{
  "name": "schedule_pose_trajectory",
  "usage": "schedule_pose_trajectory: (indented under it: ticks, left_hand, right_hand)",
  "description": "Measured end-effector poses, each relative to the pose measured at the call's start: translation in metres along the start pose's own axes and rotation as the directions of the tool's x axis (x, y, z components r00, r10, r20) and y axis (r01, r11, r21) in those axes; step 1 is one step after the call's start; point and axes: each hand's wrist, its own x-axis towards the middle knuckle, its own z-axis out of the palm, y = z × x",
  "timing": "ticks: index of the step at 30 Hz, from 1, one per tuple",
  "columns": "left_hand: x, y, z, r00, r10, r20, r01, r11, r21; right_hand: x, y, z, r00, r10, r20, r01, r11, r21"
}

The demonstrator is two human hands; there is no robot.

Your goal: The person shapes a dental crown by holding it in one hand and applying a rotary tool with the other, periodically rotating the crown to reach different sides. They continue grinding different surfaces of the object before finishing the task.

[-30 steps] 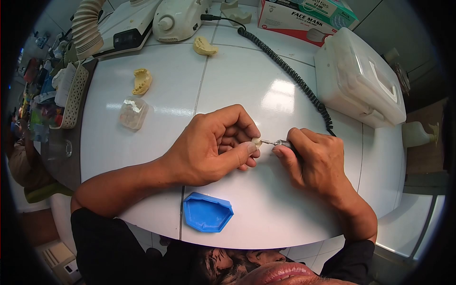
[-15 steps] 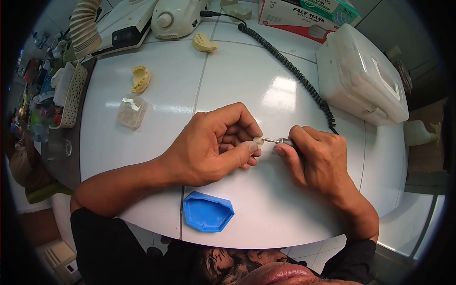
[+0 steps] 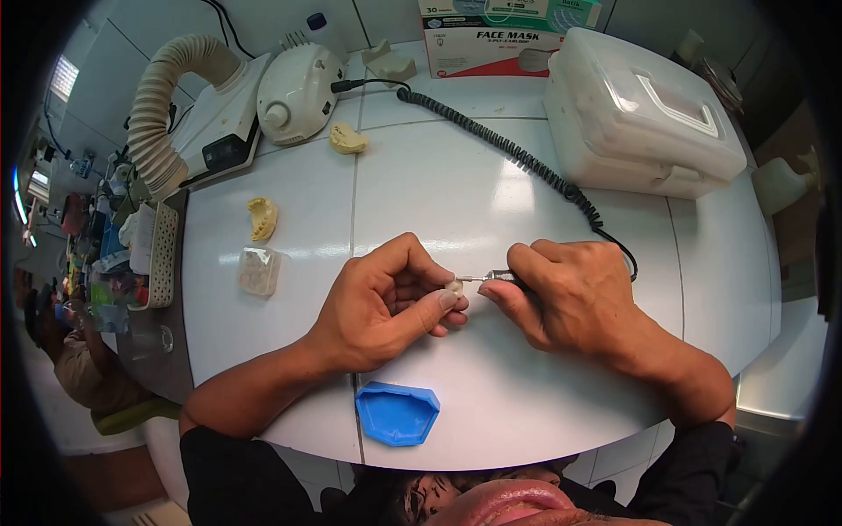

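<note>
My left hand (image 3: 377, 307) pinches a small off-white piece, which looks like a dental crown (image 3: 454, 287), between thumb and fingertips. In my right hand (image 3: 574, 294) is a rotary handpiece (image 3: 501, 276), its grip mostly hidden by the fingers. The handpiece's thin metal bur (image 3: 472, 279) points left and meets the upper edge of the crown, though exact contact is too small to tell. A black coiled cord (image 3: 517, 155) runs from behind my right hand to a white control unit (image 3: 294, 96). Below my left hand lies a blue tray-like mold (image 3: 397, 416).
Two yellowish dental casts (image 3: 261, 218) and a clear small box (image 3: 260, 271) sit left on the white table. Behind stand a hose unit (image 3: 224, 131) and a face mask box (image 3: 491, 53). A translucent case (image 3: 645, 123) is at right. Another person (image 3: 88, 373) sits far left.
The head view has tilted up, so the table things appear lower. Both hands keep their grips, with the bur still at the crown's edge; the crown's angle looks slightly different.
</note>
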Motion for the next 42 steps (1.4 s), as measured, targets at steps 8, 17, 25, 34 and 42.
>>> schedule_pose_trajectory:
  ticks: [8, 17, 25, 34, 42]
  left_hand:
    - [0.0011, -0.0032, -0.0019, 1.0, 0.009, 0.006, -0.009, 1.0, -0.026]
    - [0.0015, -0.0015, -0.0028, 0.999, 0.022, 0.028, -0.023, 1.0, 0.007]
    - [0.0016, -0.0032, -0.0015, 1.0, 0.018, 0.01, -0.018, 1.0, 0.0]
    - [0.0016, -0.0038, -0.002, 0.999, 0.031, 0.012, -0.031, 1.0, -0.003]
    - [0.0014, -0.0036, -0.0026, 0.999, 0.033, 0.014, -0.033, 0.998, -0.054]
  right_hand:
    - [0.0029, -0.0018, -0.0001, 1.0, -0.008, 0.003, 0.008, 1.0, -0.006]
    - [0.0032, -0.0018, -0.0006, 1.0, -0.011, 0.008, 0.011, 1.0, -0.019]
    - [0.0028, -0.0017, -0.0006, 1.0, -0.007, 0.015, 0.007, 1.0, -0.019]
    - [0.0019, -0.0016, 0.0009, 1.0, 0.005, 0.008, -0.005, 1.0, -0.01]
    - [0.0012, -0.0024, 0.0001, 1.0, 0.008, 0.016, -0.008, 1.0, -0.018]
